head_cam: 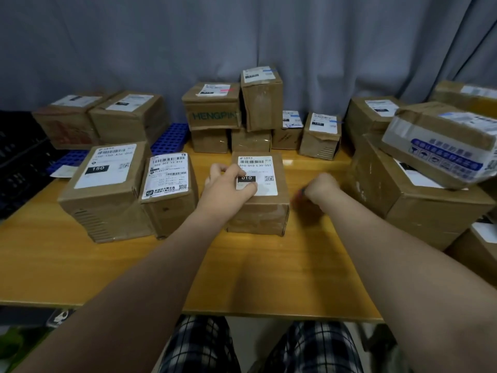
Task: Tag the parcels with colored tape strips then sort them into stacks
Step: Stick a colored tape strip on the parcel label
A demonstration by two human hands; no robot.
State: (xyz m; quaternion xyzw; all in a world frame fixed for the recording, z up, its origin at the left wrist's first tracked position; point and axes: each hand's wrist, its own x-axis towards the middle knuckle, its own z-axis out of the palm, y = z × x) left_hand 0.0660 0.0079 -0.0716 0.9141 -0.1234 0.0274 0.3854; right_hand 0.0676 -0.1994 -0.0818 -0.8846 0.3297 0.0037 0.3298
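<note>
Single head-worn wide view, forward-down, close over the table (269,270), edges seemingly warped.

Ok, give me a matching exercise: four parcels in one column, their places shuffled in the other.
1. brown cardboard parcel labelled 010
2. brown cardboard parcel labelled 150
3. brown cardboard box printed HENGPIN
4. white parcel with blue print

A. on another box, at the back
B. front left of the wooden table
C. under the left hand
D. atop the large right-hand box

Pairs: 1-C, 2-B, 3-A, 4-D
</note>
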